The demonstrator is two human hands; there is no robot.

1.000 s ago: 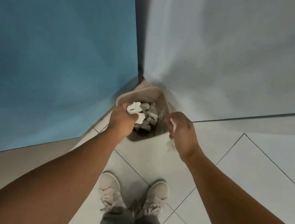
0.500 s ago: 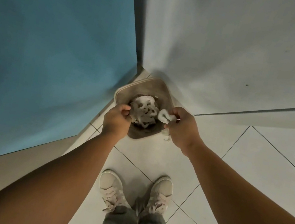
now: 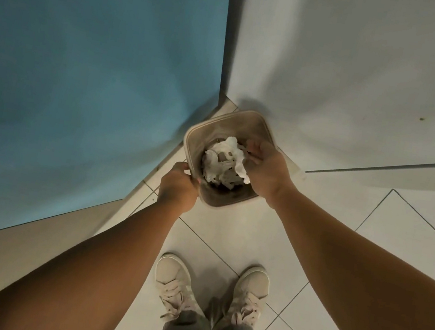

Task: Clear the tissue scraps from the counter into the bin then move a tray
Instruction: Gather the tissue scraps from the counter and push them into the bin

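Observation:
A beige square bin (image 3: 227, 120) stands on the floor in the corner, filled with white crumpled tissue scraps (image 3: 224, 163). My left hand (image 3: 179, 187) grips the bin's near left rim, thumb over the edge. My right hand (image 3: 266, 170) reaches over the bin's right side. Its curled fingers dip inside and hold the top wad of tissue. The bin's right rim is hidden under that hand. No counter or tray is in view.
A blue panel (image 3: 90, 69) rises on the left and a white wall (image 3: 357, 73) behind the bin. White floor tiles (image 3: 226, 239) spread below, with my two pale shoes (image 3: 175, 282) about a step back from the bin.
My left hand dropped its tissue into the bin and took hold of the rim. My right hand moved from beside the bin to over it, carrying tissue in.

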